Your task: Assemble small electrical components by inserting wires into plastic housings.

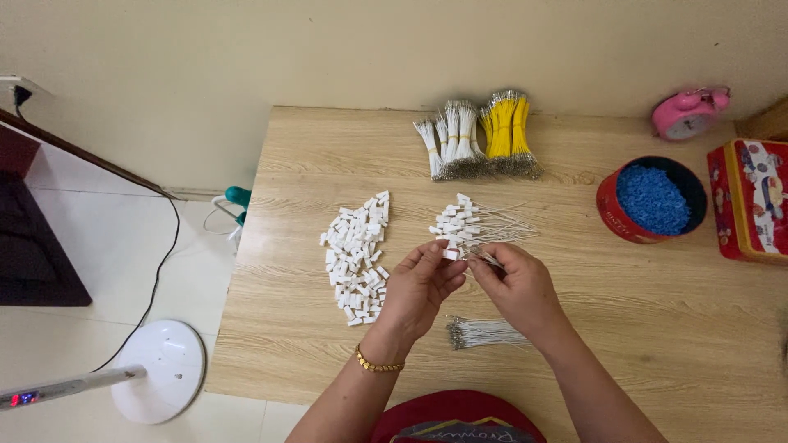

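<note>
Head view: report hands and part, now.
Left hand pinching white connector. Right hand gripping thin wires. Finished pieces just beyond; nothing between.

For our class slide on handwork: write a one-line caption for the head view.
Left hand and right hand pinch a small white block and thin wire above a wooden table.

A small white rectangular plastic connector (450, 254) sits pinched at fingertip level, just below the heap of white connectors already fitted with thin white wires (476, 226). One thin white wire with a bare metal tip (489, 260) slants up from it toward the right, touching the connector's right side, its far end running toward that same heap's lower edge.
</note>
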